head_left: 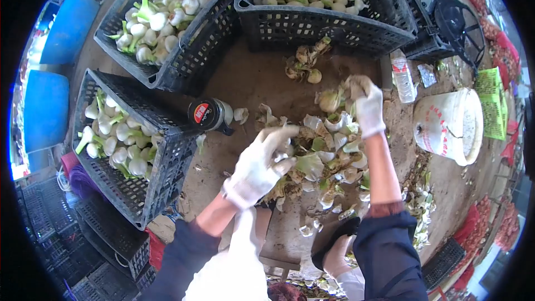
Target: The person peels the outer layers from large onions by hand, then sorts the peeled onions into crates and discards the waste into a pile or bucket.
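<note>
My left hand (257,166), in a white glove, curls over the left side of a heap of garlic skins (329,159). Its thumb and fingers bend toward each other around a small greyish thing, mostly hidden, that I cannot make out. Farther forward, my right hand (366,107), gloved too, has its fingers closed at the stem side of a garlic bulb (330,100) with loose brownish skin. Just beyond lies a small cluster of untrimmed garlic (306,62) on the brown ground.
Black crates (329,25) of garlic bulbs stand ahead and to the left. A black-lidded jar (209,114) is beside the left crates. On the right are a plastic bottle (403,78), a white bucket (446,125) and a black fan (458,28). My shoe (329,245) is below the heap.
</note>
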Demonstrator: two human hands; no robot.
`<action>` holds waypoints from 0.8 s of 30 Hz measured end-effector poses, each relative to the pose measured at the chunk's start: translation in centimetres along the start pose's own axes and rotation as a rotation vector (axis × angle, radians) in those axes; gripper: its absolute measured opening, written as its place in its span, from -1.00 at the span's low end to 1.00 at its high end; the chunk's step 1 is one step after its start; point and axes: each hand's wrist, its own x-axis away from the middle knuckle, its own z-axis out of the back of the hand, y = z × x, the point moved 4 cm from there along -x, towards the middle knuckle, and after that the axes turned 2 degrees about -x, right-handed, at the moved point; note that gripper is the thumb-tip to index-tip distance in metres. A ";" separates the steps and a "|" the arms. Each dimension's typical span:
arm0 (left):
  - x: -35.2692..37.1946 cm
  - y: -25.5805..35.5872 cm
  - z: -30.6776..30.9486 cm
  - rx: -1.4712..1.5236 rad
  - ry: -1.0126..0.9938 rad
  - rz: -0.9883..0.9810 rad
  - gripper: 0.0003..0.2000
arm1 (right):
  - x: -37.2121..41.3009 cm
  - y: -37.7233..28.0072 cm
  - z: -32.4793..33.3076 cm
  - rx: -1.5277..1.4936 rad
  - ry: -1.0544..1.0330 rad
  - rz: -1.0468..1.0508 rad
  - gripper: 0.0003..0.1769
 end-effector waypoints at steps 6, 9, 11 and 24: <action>-2.4 -7.7 -5.3 -0.127 0.037 0.051 -0.49 | 3.6 3.4 -0.5 1.123 -0.082 0.323 -0.36; -0.5 -9.5 -4.8 -0.082 -0.083 0.153 -0.54 | 3.1 5.4 -3.6 1.266 -0.337 0.115 -0.33; -0.3 -8.8 -4.4 -0.055 -0.139 0.203 -0.58 | 1.6 7.1 -3.9 1.182 -0.344 0.103 -0.38; -0.2 -4.4 -3.7 0.131 0.059 -0.160 -0.25 | 13.4 -0.5 -5.7 -0.005 -0.191 -0.114 -0.71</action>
